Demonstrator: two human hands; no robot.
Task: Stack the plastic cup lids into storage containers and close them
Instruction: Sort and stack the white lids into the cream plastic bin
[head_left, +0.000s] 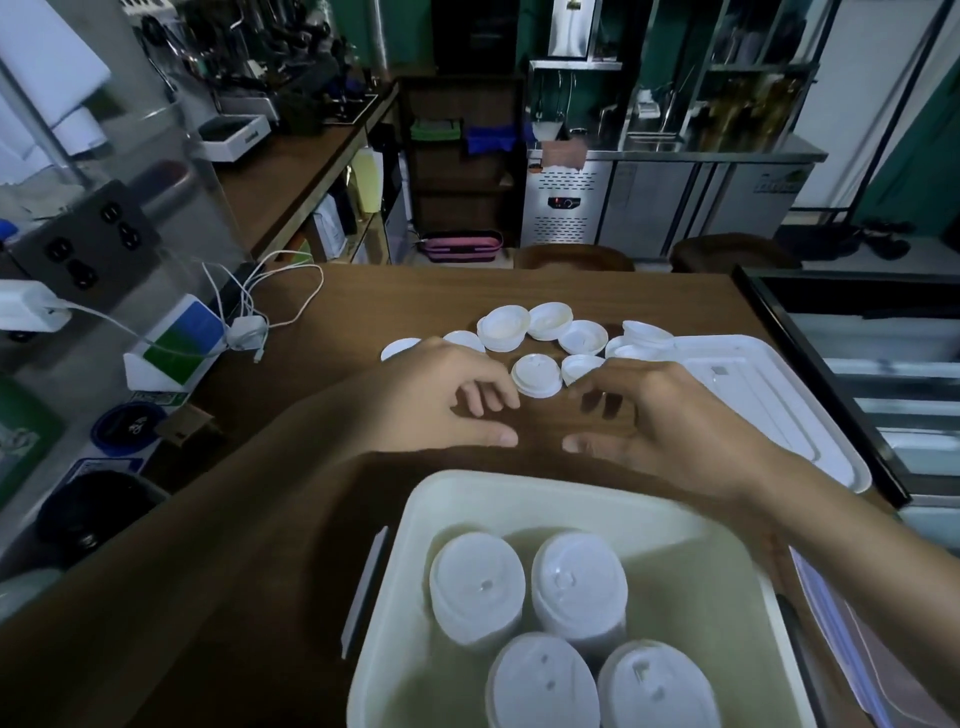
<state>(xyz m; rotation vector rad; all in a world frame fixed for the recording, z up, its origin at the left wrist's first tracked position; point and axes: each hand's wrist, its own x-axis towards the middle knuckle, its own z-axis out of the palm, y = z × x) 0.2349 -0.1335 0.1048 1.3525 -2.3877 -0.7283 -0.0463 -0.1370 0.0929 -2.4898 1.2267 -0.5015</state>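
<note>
Over the table, left hand, right hand — both loosely curled, lids beyond.

- The container is cut by the bottom edge; its near wall is out of view.
- The two nearer lid stacks in it are cut off there too, so their height cannot be told.
- The left hand hides part of two loose lids.
- The right hand covers one edge of the cover.
- Whether either hand's fingertips touch the table cannot be told.
- The counter behind is dark and blurred; the things on it cannot be named.
</note>
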